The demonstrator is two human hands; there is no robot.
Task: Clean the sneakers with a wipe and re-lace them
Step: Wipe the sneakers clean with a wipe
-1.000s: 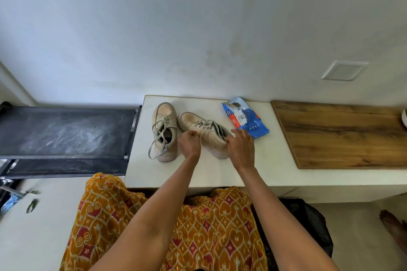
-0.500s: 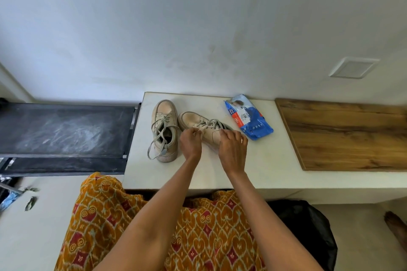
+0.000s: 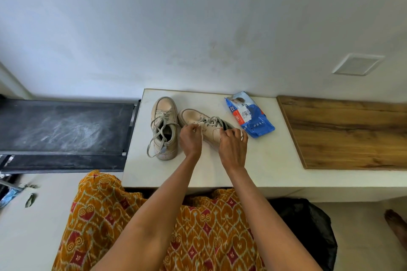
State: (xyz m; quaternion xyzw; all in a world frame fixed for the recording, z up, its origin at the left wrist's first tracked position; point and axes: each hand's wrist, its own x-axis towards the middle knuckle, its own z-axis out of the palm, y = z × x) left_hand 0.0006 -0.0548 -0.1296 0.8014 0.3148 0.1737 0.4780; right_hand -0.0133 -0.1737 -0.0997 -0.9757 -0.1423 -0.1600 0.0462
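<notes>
Now both hands [image 3: 211, 145] — on right sneaker [image 3: 204, 124]

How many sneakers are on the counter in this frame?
2. One sneaker stands at the left of the white counter, laces loose. The other sneaker lies angled beside it, under the left hand and right hand.
</notes>
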